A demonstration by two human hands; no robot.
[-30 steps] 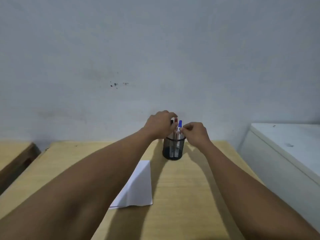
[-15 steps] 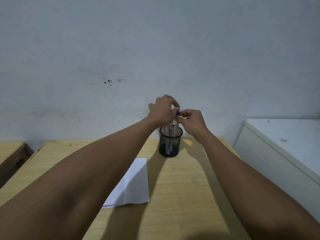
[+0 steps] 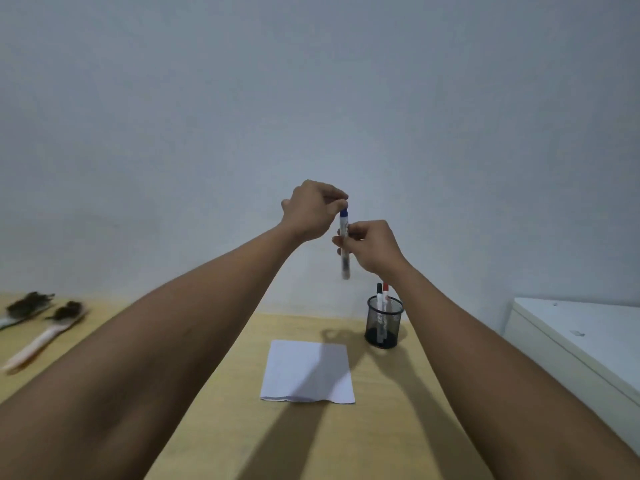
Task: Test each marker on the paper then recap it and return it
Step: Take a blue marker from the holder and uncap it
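- paper (image 3: 308, 370): flat on the worktop (image 3: 398, 427), nearest.
- mesh cup (image 3: 383, 323): beyond, holding two markers.
- blue-capped marker (image 3: 344, 244): upright in the air; right hand (image 3: 372, 247) pinching its barrel, left hand (image 3: 311, 209) pinching its cap.

Both hands were up in the air, in front of the wall (image 3: 311, 81). The right hand (image 3: 372, 245) gripped the middle of the marker (image 3: 344, 244), which stood upright. The left hand (image 3: 311, 209) pinched the marker's cap (image 3: 343, 213), just above and to the left of that grip. Below the grip and a little to the right, the pen cup (image 3: 383, 323) stood on the table (image 3: 398, 410) with two more markers (image 3: 382, 296) in it. The paper (image 3: 308, 372) lay on the table below the grip, nearer than the cup and to its left. Two brushes (image 3: 45, 323) lay far off to the left. A cabinet (image 3: 581, 341) stood far to the right, beside the table.
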